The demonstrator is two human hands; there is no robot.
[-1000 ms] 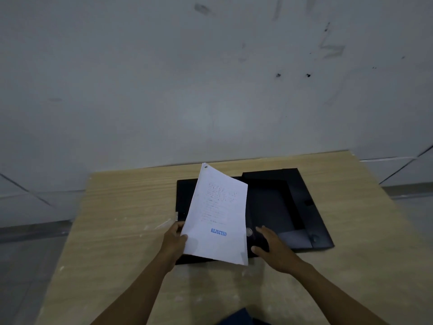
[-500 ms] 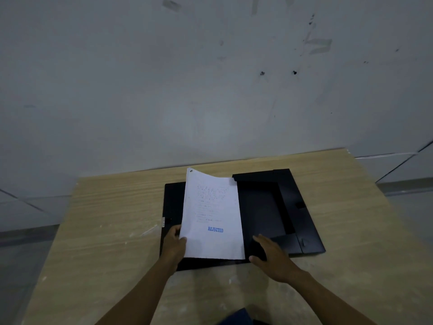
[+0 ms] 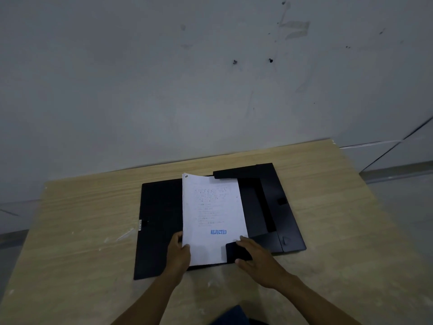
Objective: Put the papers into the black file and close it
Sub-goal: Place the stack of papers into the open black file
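The black file (image 3: 159,221) lies open and flat on the wooden table (image 3: 82,242), with flaps folded out at its far and right sides. A stapled stack of white papers (image 3: 210,207), stamped REJECTED in blue, rests over the middle of the file. My left hand (image 3: 179,254) pinches the papers' near left corner. My right hand (image 3: 255,256) grips the file's near bottom flap (image 3: 234,252), which overlaps the papers' near right corner.
The table's far edge meets a scuffed grey wall (image 3: 210,90). Bare wood surrounds the file on the left, right and near sides. Grey floor (image 3: 403,207) shows past the table's right edge.
The papers have come down from a tilted, raised pose to lie nearly flat on the file. My right hand has lifted the bottom flap over their corner. The camera has dipped closer.
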